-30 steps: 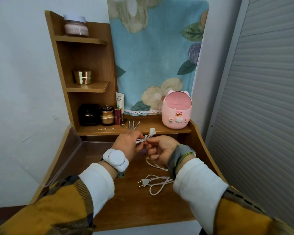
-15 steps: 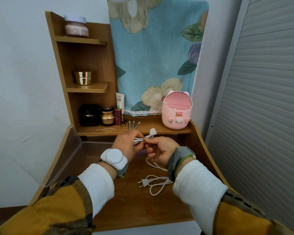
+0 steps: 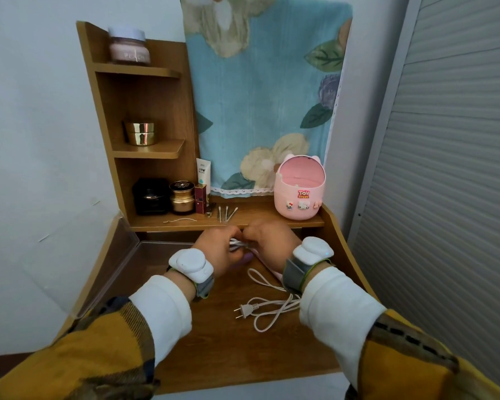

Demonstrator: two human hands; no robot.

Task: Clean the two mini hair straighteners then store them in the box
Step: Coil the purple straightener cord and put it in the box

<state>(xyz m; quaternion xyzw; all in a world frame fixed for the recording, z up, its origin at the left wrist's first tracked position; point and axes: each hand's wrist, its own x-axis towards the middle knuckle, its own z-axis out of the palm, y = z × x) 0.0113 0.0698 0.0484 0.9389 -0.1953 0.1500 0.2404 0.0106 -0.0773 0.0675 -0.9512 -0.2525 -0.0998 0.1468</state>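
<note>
In front of the pink bin (image 3: 299, 192), the left hand (image 3: 217, 251) and right hand (image 3: 272, 241) have closed in, fingers clenching the folded cord (image 3: 237, 244), plug now hidden; pink straightener (image 3: 272, 272) beneath, seemingly almost bundled for storing.

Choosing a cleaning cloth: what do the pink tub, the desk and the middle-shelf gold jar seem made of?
Pink tub: moulded plastic, smooth, faintly glossy, by its rounded one-piece shape. Desk: wood or wood-look laminate, satin; grain shows, which one is unclear. Gold jar: mirror-shiny metallic finish with reflections; metal or plated plastic, cannot tell.
</note>
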